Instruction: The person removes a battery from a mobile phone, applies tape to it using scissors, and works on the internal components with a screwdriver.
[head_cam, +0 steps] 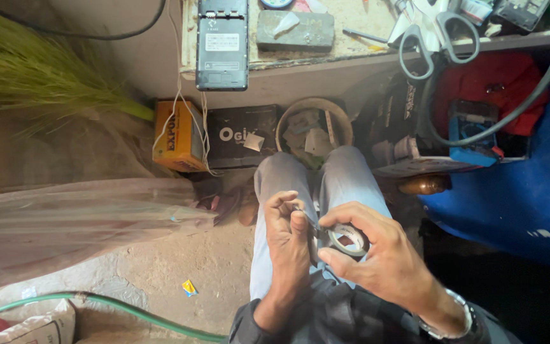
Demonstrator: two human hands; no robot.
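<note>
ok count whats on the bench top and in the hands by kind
roll of tape, held by right hand, its end pulled by left hand: 1
opened phone: 1
grey block: 1
scissors: 1
total: 4

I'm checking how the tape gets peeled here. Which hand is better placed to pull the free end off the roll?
The left hand. Its fingertips are already pinched at the strip's end beside the tape roll, while the right hand wraps around the roll, thumb and fingers on its rim, steadying it over the lap.
</note>
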